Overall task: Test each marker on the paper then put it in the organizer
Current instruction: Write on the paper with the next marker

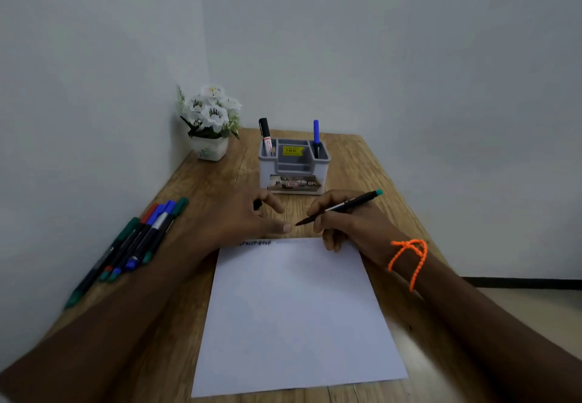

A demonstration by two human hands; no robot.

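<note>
My right hand (343, 226) grips an uncapped black marker with a teal end (349, 204); its tip points left, just above the top edge of the white paper (293, 314). My left hand (248, 216) hovers beside the tip, with a small black cap (257, 204) pinched in its curled fingers and the thumb stretched toward the tip. Dark scribbles (255, 243) mark the paper's top left edge. Beyond my hands stands the grey organizer (294, 166), holding a black marker (266, 136) on its left and a blue marker (316, 138) on its right.
Several markers in green, red and blue (135, 245) lie bundled on the wooden table (163, 339) along the left wall. A white pot of white flowers (211, 122) stands in the back left corner. The table's right edge drops to the floor.
</note>
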